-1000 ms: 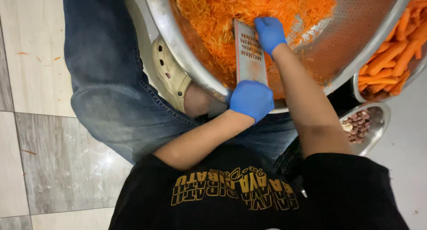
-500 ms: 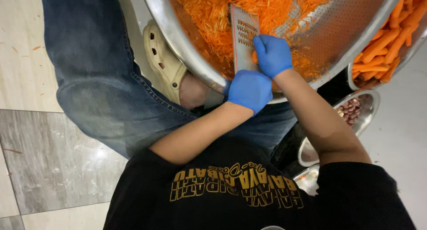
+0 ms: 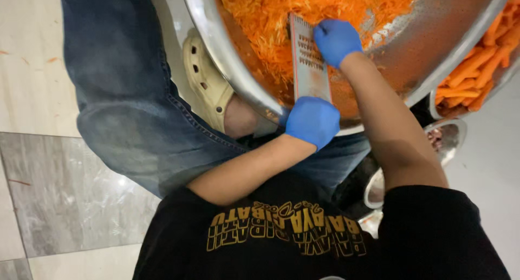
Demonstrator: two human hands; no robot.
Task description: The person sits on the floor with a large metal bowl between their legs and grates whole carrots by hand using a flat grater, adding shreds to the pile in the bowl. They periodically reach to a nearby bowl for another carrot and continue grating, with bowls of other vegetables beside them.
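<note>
Head camera view, looking straight down at a person in a black shirt with yellow lettering, working over a large steel bowl (image 3: 216,52) that fills the upper middle and upper right of the frame. Both hands wear blue gloves.

A flat metal grater (image 3: 309,63) stands slanted inside the bowl at upper centre, its lower end at the near rim. The left hand (image 3: 313,120), at the centre of the frame, grips the bottom end of the grater with its fingers curled tight around it. The right hand (image 3: 337,40), just above and to the right, presses against the upper right part of the grater face; its fingers are bunched together, and whatever they pinch is hidden under the glove.

A heap of grated carrot (image 3: 281,14) fills the bowl behind and to the left of the grater, and orange smears coat the bare steel on the right side.

At the far right edge, a second container holds whole peeled carrots (image 3: 476,68). Below it, at the right middle, sits a small steel bowl (image 3: 452,139) with dark scraps inside, too small to make out.

On the left, another person's leg in blue jeans (image 3: 124,95) runs from the top edge down towards the centre, ending in a foot in a cream clog (image 3: 208,87) tucked against the big bowl. Pale tiled floor (image 3: 43,193) shows along the left and bottom left.
</note>
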